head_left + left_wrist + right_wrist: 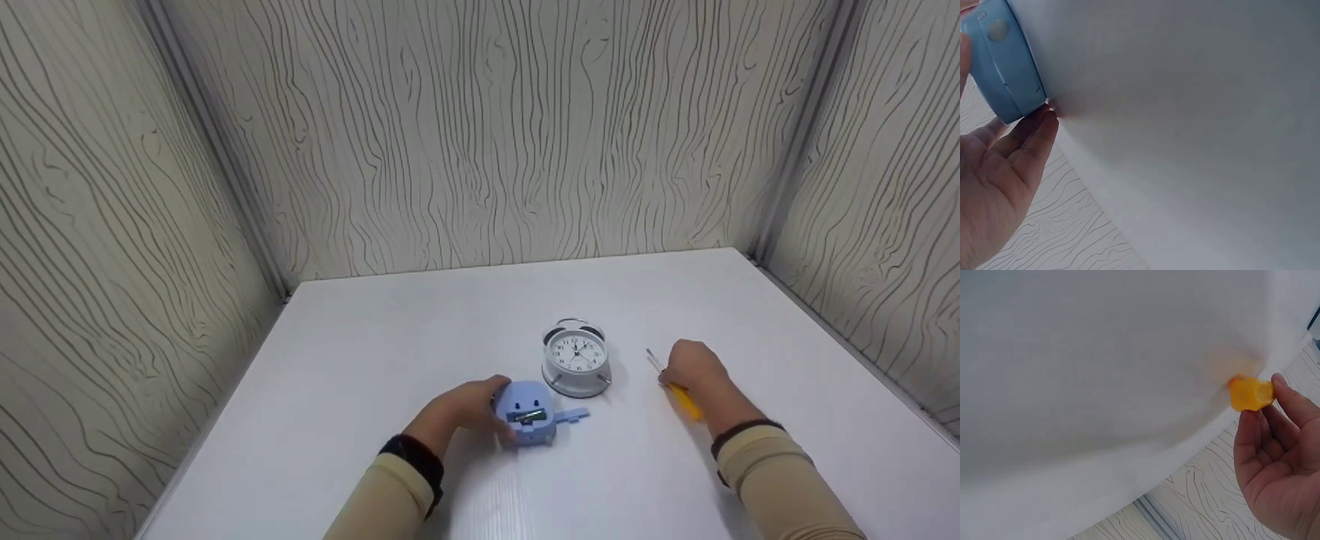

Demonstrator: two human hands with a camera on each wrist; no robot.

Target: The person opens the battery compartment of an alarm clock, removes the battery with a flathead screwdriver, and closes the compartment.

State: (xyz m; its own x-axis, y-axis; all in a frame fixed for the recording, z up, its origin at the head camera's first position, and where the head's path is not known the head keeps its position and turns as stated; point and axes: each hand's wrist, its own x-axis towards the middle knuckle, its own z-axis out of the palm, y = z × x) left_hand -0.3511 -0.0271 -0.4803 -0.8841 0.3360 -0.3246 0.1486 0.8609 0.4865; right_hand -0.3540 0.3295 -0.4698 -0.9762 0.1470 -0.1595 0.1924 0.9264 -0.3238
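A small light-blue rounded device [534,393] with two dark dots sits on the white table in the head view. Its recess shows a dark green, battery-like cylinder, and a narrow blue flap [574,415] sticks out to the right. My left hand [474,409] grips the device from its left side, thumb and fingers on opposite edges; the left wrist view shows its blue side [1008,62]. To the right, my right hand [694,369] pinches a screwdriver by its yellow handle [685,403]. Its metal shaft [655,360] points away and slightly left.
A white twin-bell alarm clock [577,358] stands just behind the blue device, between my hands. The white table [390,322] is bordered by wood-grain-patterned panels [480,135] at the back and both sides.
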